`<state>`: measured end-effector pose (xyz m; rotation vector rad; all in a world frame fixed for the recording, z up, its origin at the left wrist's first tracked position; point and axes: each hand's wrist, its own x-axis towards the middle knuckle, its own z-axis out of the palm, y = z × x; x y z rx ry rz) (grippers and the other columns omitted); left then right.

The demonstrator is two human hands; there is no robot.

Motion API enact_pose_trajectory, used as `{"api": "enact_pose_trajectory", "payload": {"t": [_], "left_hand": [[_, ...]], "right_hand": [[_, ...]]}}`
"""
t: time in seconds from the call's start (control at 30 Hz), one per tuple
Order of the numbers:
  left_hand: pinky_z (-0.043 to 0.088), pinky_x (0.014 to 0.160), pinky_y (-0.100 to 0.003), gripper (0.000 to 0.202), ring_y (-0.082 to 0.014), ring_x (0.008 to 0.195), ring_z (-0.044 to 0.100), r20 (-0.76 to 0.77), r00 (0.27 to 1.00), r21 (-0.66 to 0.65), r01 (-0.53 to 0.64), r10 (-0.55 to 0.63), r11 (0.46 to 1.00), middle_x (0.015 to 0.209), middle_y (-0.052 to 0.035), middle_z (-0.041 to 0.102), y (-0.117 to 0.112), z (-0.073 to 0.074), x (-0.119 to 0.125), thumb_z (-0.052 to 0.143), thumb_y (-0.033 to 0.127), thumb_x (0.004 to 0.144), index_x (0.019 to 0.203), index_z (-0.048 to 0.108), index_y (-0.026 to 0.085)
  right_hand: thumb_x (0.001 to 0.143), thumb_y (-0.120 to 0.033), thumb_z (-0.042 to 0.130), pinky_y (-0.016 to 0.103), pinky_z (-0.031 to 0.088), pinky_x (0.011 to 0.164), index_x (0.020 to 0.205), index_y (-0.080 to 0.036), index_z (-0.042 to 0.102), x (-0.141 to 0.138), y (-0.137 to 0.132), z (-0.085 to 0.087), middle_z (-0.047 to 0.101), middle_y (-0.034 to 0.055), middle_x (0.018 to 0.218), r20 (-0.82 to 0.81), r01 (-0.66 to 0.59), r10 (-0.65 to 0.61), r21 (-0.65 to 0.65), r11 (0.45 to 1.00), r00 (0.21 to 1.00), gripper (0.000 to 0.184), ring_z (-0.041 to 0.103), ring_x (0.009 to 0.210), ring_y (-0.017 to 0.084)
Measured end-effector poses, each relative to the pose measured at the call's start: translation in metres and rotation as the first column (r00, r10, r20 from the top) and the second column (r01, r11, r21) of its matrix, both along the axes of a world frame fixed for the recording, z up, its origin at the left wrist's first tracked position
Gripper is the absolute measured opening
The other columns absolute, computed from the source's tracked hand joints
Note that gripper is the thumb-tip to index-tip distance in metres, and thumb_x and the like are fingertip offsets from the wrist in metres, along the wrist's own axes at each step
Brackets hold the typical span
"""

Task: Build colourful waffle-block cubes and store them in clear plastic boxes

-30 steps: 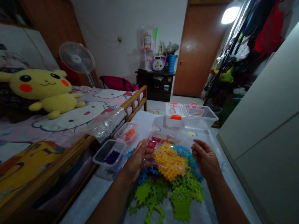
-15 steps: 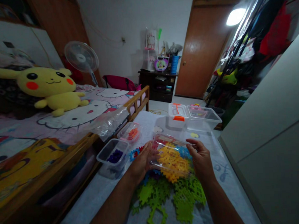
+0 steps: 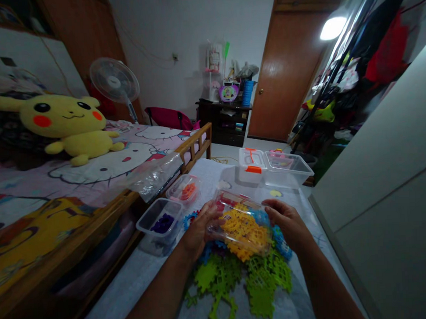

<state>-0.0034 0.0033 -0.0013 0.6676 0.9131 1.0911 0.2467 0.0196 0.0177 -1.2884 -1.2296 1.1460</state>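
Observation:
Between my two hands is a clear plastic box (image 3: 232,199), tilted over a heap of toothed plastic building pieces. My left hand (image 3: 199,227) is closed on its left side; the fingers of my right hand (image 3: 282,217) pinch its right edge. Yellow pieces (image 3: 243,234) show through the clear plastic; I cannot tell whether they lie inside or beneath it. Green pieces (image 3: 261,292) are spread nearer to me, with blue pieces (image 3: 282,244) by my right hand. To the left stand a clear tub (image 3: 145,227) with purple pieces (image 3: 163,223) and a smaller tub (image 3: 174,187) with orange pieces (image 3: 188,191).
A lidded box with orange clasps (image 3: 252,164) and an open clear bin (image 3: 288,170) stand at the far end of the cloth-covered table (image 3: 116,298). A bed with a wooden rail (image 3: 194,148) borders the left side; a pale cabinet (image 3: 386,193) borders the right.
My right hand has shifted slightly, its fingers now further along the box's right edge, and more blue pieces show beneath it. The box is tilted a little differently. The camera view has shifted slightly.

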Motion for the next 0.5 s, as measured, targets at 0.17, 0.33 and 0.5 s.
{"api": "enact_pose_trajectory", "payload": {"t": [0.17, 0.33, 0.5], "left_hand": [[0.060, 0.066, -0.033, 0.040, -0.0197, 0.086, 0.067, 0.068, 0.998, -0.008, -0.005, 0.005, 1.000, 0.102, -0.0056, 0.063, 0.007, 0.000, -0.004, 0.067, 0.038, 0.080, 0.116, 0.058, 0.021], [0.059, 0.075, -0.035, 0.041, -0.0214, 0.092, 0.067, 0.125, 0.991, 0.002, -0.053, 0.053, 0.999, 0.104, -0.0089, 0.067, 0.006, 0.003, -0.006, 0.063, 0.042, 0.085, 0.118, 0.058, 0.018], [0.054, 0.088, -0.040, 0.056, -0.0263, 0.113, 0.061, 0.072, 0.991, 0.154, -0.119, 0.109, 0.981, 0.126, -0.0128, 0.061, 0.005, -0.012, -0.008, 0.056, 0.057, 0.086, 0.128, 0.051, 0.020]], "right_hand": [[0.069, -0.042, 0.078, 0.022, 0.039, 0.046, 0.077, -0.016, 0.065, 0.017, 0.005, 0.015, 0.057, -0.0041, 0.053, -0.109, -0.270, 0.255, -0.164, 0.949, 0.961, 0.030, 0.048, 0.046, 0.009], [0.064, -0.035, 0.082, 0.024, 0.047, 0.048, 0.074, -0.017, 0.061, 0.019, 0.012, 0.017, 0.058, -0.0040, 0.054, -0.244, -0.327, 0.266, -0.259, 0.909, 0.933, 0.030, 0.056, 0.048, 0.011], [0.060, -0.027, 0.085, 0.023, 0.050, 0.047, 0.074, -0.016, 0.062, 0.012, 0.027, 0.015, 0.061, -0.0030, 0.060, -0.389, -0.275, 0.174, -0.221, 0.936, 0.905, 0.029, 0.057, 0.048, 0.010]]}}
